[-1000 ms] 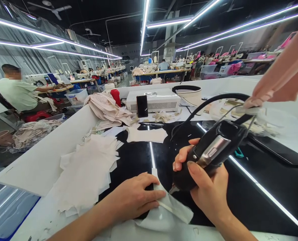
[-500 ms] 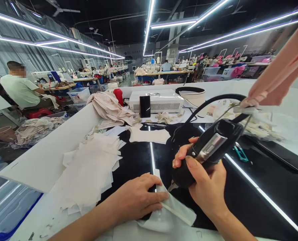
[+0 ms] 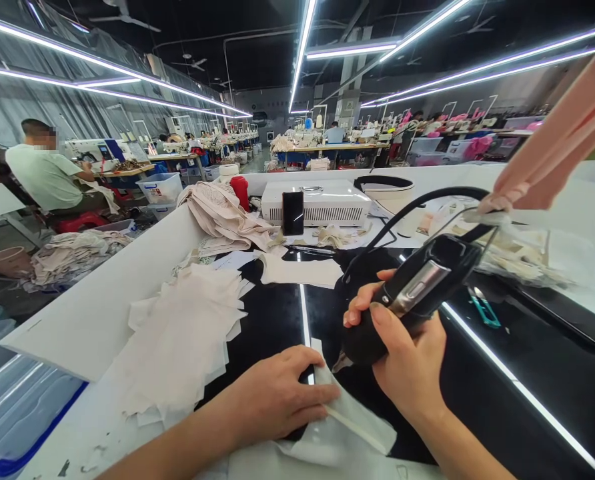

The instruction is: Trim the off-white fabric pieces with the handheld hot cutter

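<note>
My right hand [image 3: 407, 360] grips a black corded cutting tool [image 3: 412, 297] with a silver plate on its side; its tip points down at a white fabric piece [image 3: 350, 417] on the glossy black tabletop [image 3: 272, 320]. My left hand [image 3: 272, 397] lies flat on that piece, fingers spread, pressing it down just left of the tool's tip. The tool's black cable [image 3: 417, 203] arcs up and away to the right.
A heap of white cut pieces [image 3: 182, 333] lies to the left. Behind stand a white machine box [image 3: 317, 200] with a phone [image 3: 292, 212], a red bottle [image 3: 241, 191], beige garments [image 3: 222, 213] and teal snips [image 3: 482, 310]. A seated person [image 3: 47, 177] works at far left.
The tool in my right hand has lifted slightly and moved forward along the fabric piece. My left hand stays pressed on the piece.
</note>
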Demonstrator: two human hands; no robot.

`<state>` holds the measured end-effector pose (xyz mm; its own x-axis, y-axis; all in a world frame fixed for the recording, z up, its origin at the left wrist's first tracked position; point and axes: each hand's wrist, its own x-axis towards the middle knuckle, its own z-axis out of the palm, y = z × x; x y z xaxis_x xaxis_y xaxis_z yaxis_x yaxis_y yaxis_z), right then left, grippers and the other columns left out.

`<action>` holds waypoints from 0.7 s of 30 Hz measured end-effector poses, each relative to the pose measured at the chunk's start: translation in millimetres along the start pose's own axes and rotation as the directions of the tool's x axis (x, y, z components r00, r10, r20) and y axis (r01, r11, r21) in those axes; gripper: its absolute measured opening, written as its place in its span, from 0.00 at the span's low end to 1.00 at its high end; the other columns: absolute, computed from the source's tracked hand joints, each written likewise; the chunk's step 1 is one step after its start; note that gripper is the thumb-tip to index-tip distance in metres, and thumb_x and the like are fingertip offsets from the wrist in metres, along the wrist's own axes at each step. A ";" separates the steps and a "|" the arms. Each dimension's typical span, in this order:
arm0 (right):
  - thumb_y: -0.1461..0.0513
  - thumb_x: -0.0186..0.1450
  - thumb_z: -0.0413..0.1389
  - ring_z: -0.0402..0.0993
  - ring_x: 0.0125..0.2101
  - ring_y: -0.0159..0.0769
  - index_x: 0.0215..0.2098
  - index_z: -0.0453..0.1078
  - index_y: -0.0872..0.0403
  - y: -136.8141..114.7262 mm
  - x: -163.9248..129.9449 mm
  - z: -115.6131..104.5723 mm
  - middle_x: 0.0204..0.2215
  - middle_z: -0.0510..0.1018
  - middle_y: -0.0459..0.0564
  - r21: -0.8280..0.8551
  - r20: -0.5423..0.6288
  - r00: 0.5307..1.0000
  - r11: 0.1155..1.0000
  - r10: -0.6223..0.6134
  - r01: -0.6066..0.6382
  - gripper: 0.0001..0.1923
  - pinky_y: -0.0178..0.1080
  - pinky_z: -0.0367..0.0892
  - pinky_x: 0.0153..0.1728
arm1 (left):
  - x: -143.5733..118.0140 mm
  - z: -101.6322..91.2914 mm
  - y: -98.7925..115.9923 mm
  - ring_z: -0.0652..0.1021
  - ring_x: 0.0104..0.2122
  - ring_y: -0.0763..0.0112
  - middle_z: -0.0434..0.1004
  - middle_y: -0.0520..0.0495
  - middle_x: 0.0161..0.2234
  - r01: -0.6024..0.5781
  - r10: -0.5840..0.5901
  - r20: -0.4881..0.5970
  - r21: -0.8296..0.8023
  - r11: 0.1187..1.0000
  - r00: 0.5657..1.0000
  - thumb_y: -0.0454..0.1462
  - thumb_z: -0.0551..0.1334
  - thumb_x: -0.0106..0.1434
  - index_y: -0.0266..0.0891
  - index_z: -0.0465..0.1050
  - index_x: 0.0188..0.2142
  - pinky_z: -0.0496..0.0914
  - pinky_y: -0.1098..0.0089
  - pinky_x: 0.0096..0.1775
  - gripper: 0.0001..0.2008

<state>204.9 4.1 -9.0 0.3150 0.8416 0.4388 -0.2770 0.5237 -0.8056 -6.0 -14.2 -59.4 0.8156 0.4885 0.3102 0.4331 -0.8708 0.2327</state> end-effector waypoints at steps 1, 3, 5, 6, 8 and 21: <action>0.60 0.67 0.71 0.78 0.26 0.33 0.52 0.75 0.45 0.1 0.9 0.7 0.32 0.80 0.41 0.011 -0.005 1.000 1.000 -0.007 0.007 0.17 0.38 0.78 0.33 | 0.1 -0.1 0.3 0.82 0.58 0.56 0.75 0.39 0.60 0.003 -0.002 0.004 -0.001 1.000 1.000 0.43 0.62 0.84 0.47 0.80 0.62 0.80 0.63 0.60 0.14; 0.60 0.66 0.71 0.78 0.26 0.33 0.52 0.74 0.45 1.2 2.2 1.9 0.31 0.80 0.40 0.029 -0.006 1.000 0.999 -0.024 0.024 0.18 0.38 0.78 0.33 | 0.5 -0.1 0.8 0.82 0.58 0.56 0.75 0.39 0.60 0.005 -0.005 0.006 0.001 1.000 1.000 0.44 0.62 0.84 0.47 0.80 0.62 0.80 0.62 0.60 0.14; 0.60 0.66 0.71 0.78 0.27 0.33 0.53 0.74 0.45 3.3 2.7 2.6 0.32 0.80 0.40 0.024 0.006 0.999 0.999 -0.032 0.032 0.19 0.38 0.78 0.33 | 1.1 0.0 1.2 0.82 0.57 0.56 0.75 0.39 0.60 0.004 -0.004 0.004 0.002 1.000 1.000 0.43 0.62 0.84 0.47 0.80 0.62 0.80 0.62 0.60 0.14; 0.60 0.67 0.71 0.78 0.27 0.33 0.53 0.73 0.45 4.5 2.7 3.0 0.32 0.80 0.41 0.014 0.012 0.999 0.999 -0.031 0.031 0.18 0.38 0.77 0.33 | 1.3 0.0 1.5 0.82 0.57 0.56 0.75 0.39 0.60 0.003 -0.003 0.000 -0.002 1.000 1.000 0.43 0.62 0.84 0.47 0.79 0.62 0.80 0.62 0.60 0.14; 0.61 0.68 0.70 0.78 0.27 0.33 0.53 0.73 0.45 6.5 2.6 3.8 0.32 0.80 0.41 -0.004 0.024 0.999 1.000 -0.027 0.027 0.18 0.38 0.77 0.32 | 1.2 -0.3 1.7 0.82 0.57 0.56 0.76 0.39 0.59 -0.005 0.005 -0.018 -0.015 1.000 1.000 0.42 0.61 0.84 0.46 0.79 0.62 0.80 0.61 0.60 0.13; 0.55 0.66 0.73 0.78 0.28 0.33 0.47 0.73 0.45 -15.4 15.5 -21.2 0.34 0.82 0.40 -0.180 0.043 0.997 0.981 -0.062 0.069 0.17 0.37 0.76 0.33 | -7.2 -6.2 -7.8 0.83 0.57 0.58 0.79 0.40 0.59 0.093 -0.093 0.007 -0.033 0.995 0.996 0.36 0.59 0.84 0.43 0.77 0.63 0.82 0.60 0.60 0.14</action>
<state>233.3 6.3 1.8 0.2921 0.8124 0.5048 -0.0865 0.5481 -0.8320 -17.6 -10.6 -57.7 0.7745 0.5668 0.2808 0.4940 -0.8193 0.2911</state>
